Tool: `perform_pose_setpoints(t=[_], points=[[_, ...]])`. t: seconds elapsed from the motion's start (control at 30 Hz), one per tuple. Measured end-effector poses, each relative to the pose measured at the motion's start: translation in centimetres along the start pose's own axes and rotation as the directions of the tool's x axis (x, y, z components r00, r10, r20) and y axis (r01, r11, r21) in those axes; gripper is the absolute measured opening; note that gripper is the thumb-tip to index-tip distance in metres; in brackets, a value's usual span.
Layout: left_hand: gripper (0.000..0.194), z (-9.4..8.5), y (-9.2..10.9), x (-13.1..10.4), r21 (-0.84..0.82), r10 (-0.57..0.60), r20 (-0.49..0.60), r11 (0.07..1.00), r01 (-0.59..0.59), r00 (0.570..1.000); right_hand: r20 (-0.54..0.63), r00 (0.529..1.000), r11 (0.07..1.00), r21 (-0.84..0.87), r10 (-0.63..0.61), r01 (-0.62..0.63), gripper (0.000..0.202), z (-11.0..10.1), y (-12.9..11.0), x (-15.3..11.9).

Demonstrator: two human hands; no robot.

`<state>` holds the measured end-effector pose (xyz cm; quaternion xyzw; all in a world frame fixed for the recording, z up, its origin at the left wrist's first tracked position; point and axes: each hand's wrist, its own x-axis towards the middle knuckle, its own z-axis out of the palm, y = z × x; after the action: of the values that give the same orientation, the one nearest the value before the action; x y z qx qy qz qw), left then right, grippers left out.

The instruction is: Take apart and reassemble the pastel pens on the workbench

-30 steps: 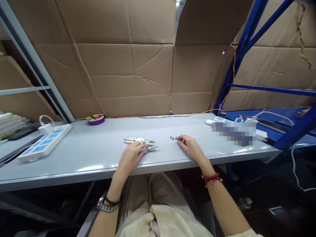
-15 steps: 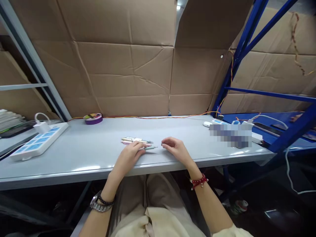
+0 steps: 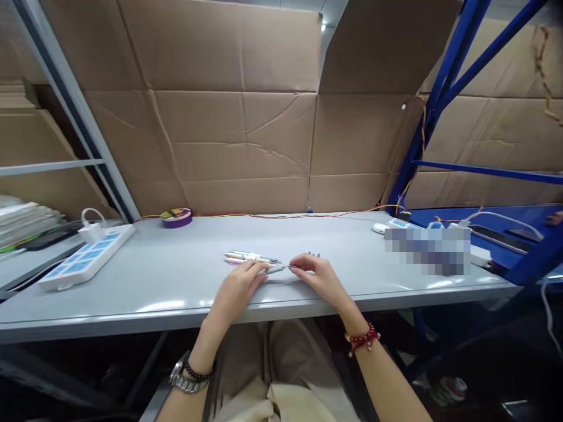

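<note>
My left hand pinches a pale green pen just above the table, its point end facing right. My right hand is closed at that end, thumb and fingertips pinching a small metallic pen tip that meets the end of the pen. Much of the pen's rear is hidden under my left fingers. Beyond my left hand lie several light-coloured pens, side by side with their points to the right. A few tiny dark pieces stand just behind my right hand, partly covered by it.
A purple tape roll sits at the back left of the grey table. A white power strip lies on the left. Cardboard walls the back. A blue metal frame and a blurred-out patch are on the right.
My right hand has come up to the pen's point end, closing the gap between them. The pen stays in my left hand. The whole view has shifted slightly.
</note>
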<state>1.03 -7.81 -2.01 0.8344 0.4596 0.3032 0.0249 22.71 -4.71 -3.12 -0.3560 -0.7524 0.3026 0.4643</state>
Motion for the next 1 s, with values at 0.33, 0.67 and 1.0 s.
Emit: perform_pose_setpoints(t=[0.33, 0.67, 1.0], points=[[0.022, 0.13, -0.04, -0.07, -0.011, -0.005, -0.003, 1.000, 0.005, 1.000, 0.016, 1.000, 0.999, -0.030, 0.013, -0.012, 0.012, 0.08, -0.03, -0.10], [0.012, 0.23, -0.15, -0.21, -0.053, 0.020, 0.034, 0.998, -0.018, 0.999, 0.111, 0.994, 0.999, -0.050, -0.001, 0.006, 0.010, -0.11, -0.03, -0.43], [0.013, -0.02, 0.03, -0.20, -0.109, 0.023, 0.065, 0.994, -0.015, 0.998, 0.148, 0.989, 0.986, -0.166, 0.012, 0.013, 0.015, -0.06, -0.28, -0.60]])
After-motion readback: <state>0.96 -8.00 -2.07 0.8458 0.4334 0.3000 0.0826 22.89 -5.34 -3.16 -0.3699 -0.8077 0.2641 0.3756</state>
